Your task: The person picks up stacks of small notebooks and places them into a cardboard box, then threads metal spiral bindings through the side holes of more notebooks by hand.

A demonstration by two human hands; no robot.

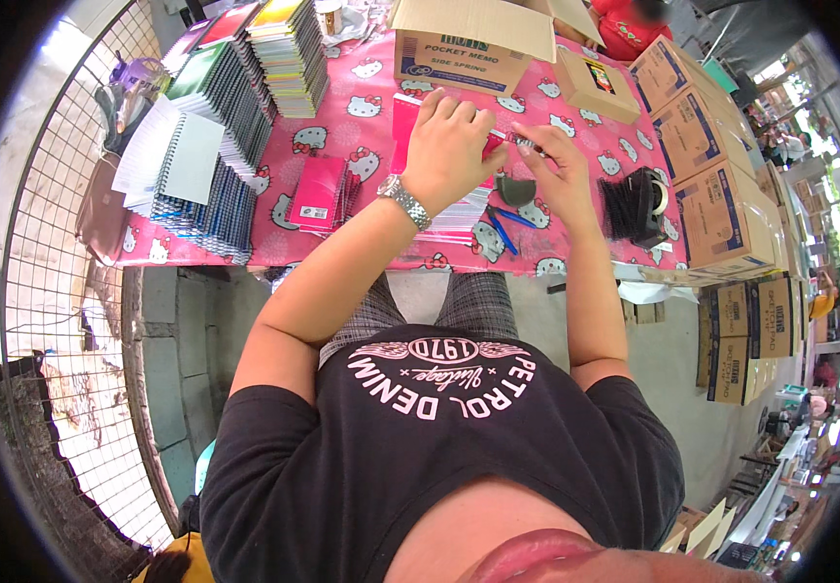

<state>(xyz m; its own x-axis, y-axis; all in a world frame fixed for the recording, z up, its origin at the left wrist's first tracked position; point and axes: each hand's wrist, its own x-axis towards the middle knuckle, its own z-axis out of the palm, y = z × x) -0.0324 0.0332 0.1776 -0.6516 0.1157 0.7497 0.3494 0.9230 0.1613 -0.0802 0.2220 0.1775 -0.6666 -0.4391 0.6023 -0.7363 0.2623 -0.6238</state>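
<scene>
My left hand (451, 146), with a metal watch on the wrist, bends its fingers over a pink notebook (404, 119) and grips it. At the notebook's right edge, the fingers of my right hand (558, 167) pinch a thin dark coil (525, 144) that looks like binding wire. The hands partly hide the notebook. Beneath my left wrist lies a stack of pink-edged notebooks (454, 222). To its left sits a small pile of pink notebooks (315, 194). Blue tool handles (505, 231) and a dark green object (515, 190) lie below my right hand.
Stacks of spiral notebooks (201, 209) fill the table's left side. An open carton (459, 63) and a flatter box (595, 85) stand at the back. A black tape dispenser (647, 206) sits right, beside stacked cartons (716, 209). Another person (626, 34) is beyond the table.
</scene>
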